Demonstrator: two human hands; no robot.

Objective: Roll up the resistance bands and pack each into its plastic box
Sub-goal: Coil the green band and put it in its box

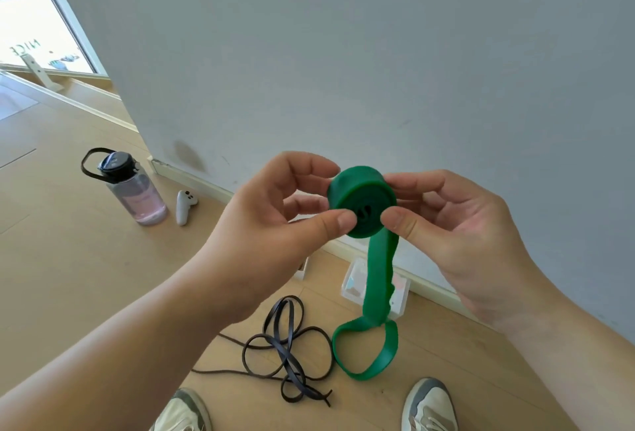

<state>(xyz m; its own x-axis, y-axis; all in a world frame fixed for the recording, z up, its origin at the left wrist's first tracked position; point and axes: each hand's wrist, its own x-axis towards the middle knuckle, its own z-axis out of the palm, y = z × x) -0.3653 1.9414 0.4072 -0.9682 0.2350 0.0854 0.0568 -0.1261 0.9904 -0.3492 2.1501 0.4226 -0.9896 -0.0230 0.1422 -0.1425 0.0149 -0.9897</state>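
Pink-tinted water bottle [132,186] and a white handheld controller [184,206] sit at left on the wood floor. A person's left hand [275,210] pinches one side of a part-rolled green resistance band [360,205], held up before the wall above a tangled black band [288,351] and a clear plastic box [354,288]. The right hand [457,224] pinches the other side. The band's loose tail hangs floorward. Even tension and flush edges should keep the coil tight enough to box.

We're seeing green band [357,186] mostly rolled, tail hanging looped; black band [288,355] lying tangled on floor; clear plastic box [352,288] sitting by wall.
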